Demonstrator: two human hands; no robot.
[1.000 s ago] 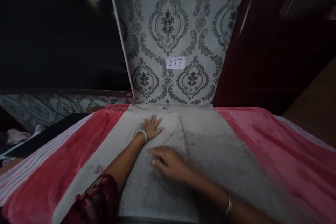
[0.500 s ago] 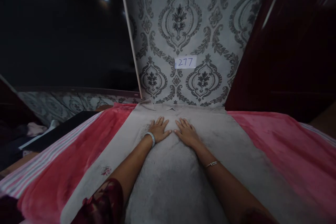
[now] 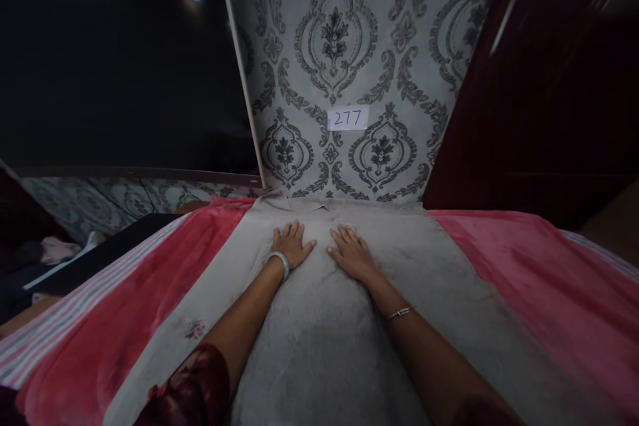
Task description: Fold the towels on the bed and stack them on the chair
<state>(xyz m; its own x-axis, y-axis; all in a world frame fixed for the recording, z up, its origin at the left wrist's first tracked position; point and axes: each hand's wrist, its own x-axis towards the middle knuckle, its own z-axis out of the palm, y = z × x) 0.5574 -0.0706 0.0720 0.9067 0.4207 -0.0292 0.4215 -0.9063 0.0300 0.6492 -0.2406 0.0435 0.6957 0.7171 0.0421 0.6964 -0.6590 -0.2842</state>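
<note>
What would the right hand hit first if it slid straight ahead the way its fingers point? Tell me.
Probably the shirt's collar at the far edge of the grey cloth; the right hand lies flat, aimed slightly left. Past it stands the patterned wall. Depth is unclear.

Patterned wallpaper, paper label

the grey garment under the left hand and right hand is matt cloth with a soft, faintly napped look. the pink blanket beneath it is plush, fleecy fabric with a slight sheen. the wallpaper looks matt and printed. the bangle looks smooth and pale; the bracelet glints like thin metal.
</note>
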